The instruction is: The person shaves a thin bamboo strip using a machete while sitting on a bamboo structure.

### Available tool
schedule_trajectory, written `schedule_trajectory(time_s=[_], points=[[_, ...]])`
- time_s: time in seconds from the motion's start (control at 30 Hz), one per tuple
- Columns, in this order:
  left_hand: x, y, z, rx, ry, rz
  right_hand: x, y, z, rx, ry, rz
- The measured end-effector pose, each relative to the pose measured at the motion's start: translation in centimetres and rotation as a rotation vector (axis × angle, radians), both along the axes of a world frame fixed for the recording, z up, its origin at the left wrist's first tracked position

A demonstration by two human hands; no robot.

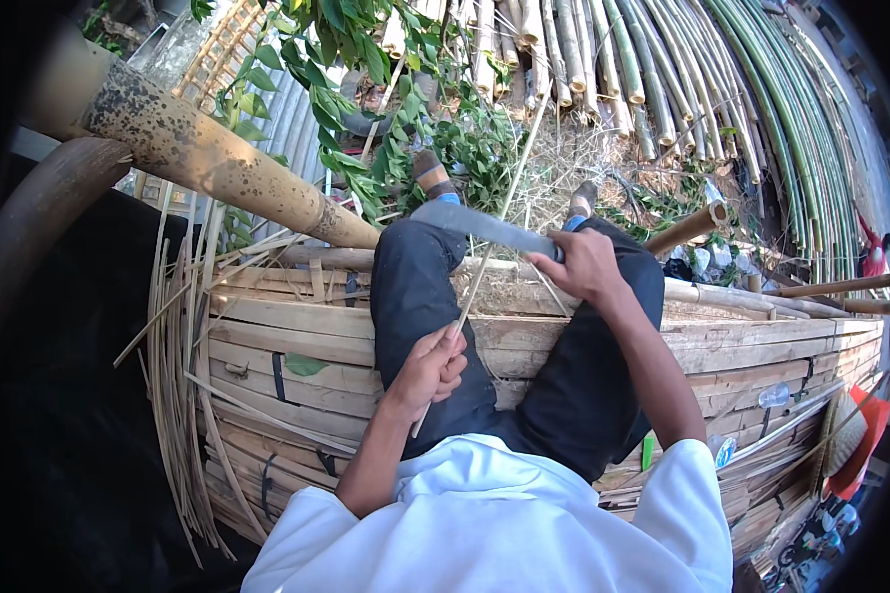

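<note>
Stacked bamboo slats (742, 351) form the seat outdoors (poles (761, 89) behind); left hand (427, 368) grips a bamboo strip (485, 259), right hand (585, 265) grips a machete (480, 224).

No signs/screens; small blue-white wrapper (724, 451) lies well below-right of right hand (585, 265) grip, w/ clear plastic bottle (773, 395) near it, both on planks (742, 351).

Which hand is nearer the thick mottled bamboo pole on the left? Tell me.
Left. The left hand grips the thin bamboo strip below the mottled pole; the right hand, holding the knife, is farther right.
</note>
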State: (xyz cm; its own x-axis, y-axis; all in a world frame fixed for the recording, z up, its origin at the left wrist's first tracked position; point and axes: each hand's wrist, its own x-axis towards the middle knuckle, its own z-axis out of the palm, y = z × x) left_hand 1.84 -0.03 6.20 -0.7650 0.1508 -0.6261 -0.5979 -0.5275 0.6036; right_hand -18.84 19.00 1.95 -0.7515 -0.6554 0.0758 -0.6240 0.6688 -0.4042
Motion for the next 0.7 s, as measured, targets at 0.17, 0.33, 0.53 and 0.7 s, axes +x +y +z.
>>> schedule_trajectory(time_s=[0.17, 0.33, 0.53, 0.7], points=[[3.6, 0.2, -1.6, 0.027, -0.059, -0.048, -6.7, 3.9, 1.1, 0.164, -0.238, -0.384], [1.8, 1.1, -2.6, -0.293, 0.038, 0.039, -0.3, 1.2, 0.0, 0.098, -0.190, -0.055], [0.4, 0.4, -3.5, -0.823, 0.219, -0.025, 6.6, -2.5, -0.1, 0.086, -0.232, 0.207], [1.3, 0.7, -3.0, -1.061, 0.278, -0.094, 5.8, -2.1, -1.0, 0.038, -0.145, 0.317]])
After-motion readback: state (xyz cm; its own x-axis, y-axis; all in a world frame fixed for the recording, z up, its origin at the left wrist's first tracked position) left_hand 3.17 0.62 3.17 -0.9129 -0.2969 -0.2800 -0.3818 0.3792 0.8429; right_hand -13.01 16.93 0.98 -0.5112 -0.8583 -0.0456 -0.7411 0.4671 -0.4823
